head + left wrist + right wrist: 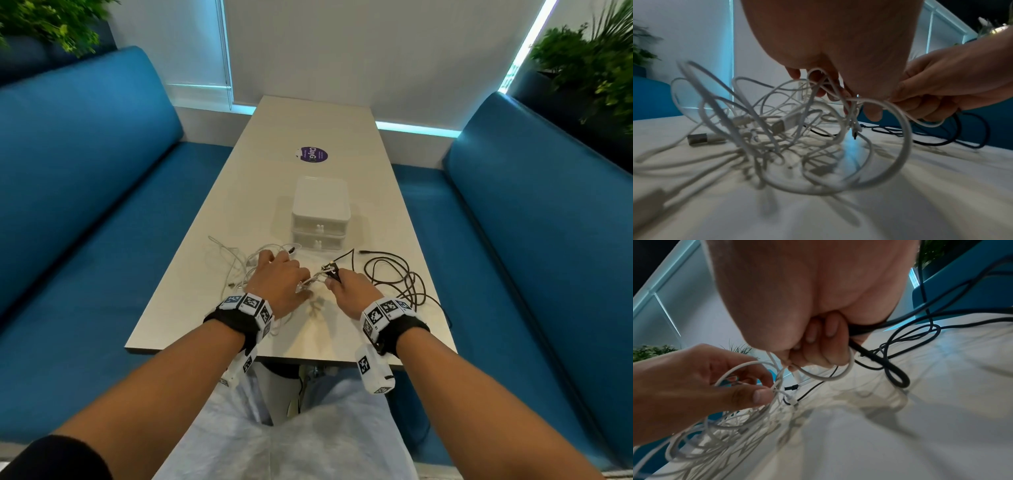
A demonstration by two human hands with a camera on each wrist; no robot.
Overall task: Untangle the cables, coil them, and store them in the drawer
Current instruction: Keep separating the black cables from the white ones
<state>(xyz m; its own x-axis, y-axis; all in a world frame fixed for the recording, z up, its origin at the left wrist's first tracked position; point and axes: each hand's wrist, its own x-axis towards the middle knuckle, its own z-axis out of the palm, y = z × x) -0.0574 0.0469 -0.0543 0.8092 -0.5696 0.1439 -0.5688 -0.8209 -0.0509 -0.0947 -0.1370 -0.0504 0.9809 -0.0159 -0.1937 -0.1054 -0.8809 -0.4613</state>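
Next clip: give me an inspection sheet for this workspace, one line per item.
Surface: pale table, sticker at its far end.
Job's things: white drawer unit, two drawers, both closed.
Clutter: nothing seen.
Hands: left hand grips white cables; right hand grips a white loop and the black cable.
Cables: white ones tangled on the left; black one in loose loops on the right; none coiled or stored.
Surroundings: blue benches on both sides, plants behind.

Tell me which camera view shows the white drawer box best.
The head view: the drawer box stands whole on the table, both drawers shut, beyond the hands. In the left wrist view cables hide nearly all of it; the right wrist view does not show it clearly.
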